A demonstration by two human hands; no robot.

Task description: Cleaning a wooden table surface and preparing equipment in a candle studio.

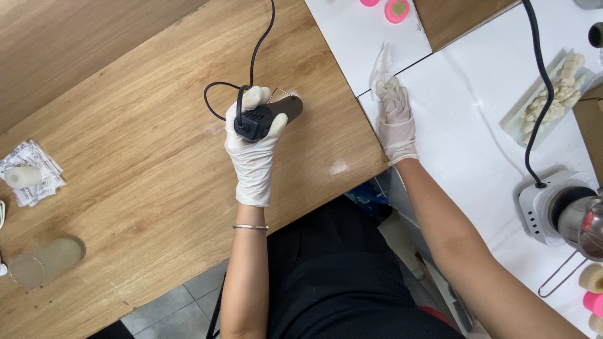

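Observation:
My left hand, in a white glove, grips a small black corded tool and holds it down on the wooden table. A dark oval piece with a thin wire loop lies just under and beyond the tool. The tool's black cord loops away toward the far edge. My right hand, also gloved, lies flat on the white table, fingers touching a scrap of clear plastic.
On the wooden table's left lie a folded printed paper with a small white cylinder and a round mesh-topped jar. The white table holds a tray of pale chunks, a white electric heater with a metal pot, its black cable, and pink round pieces.

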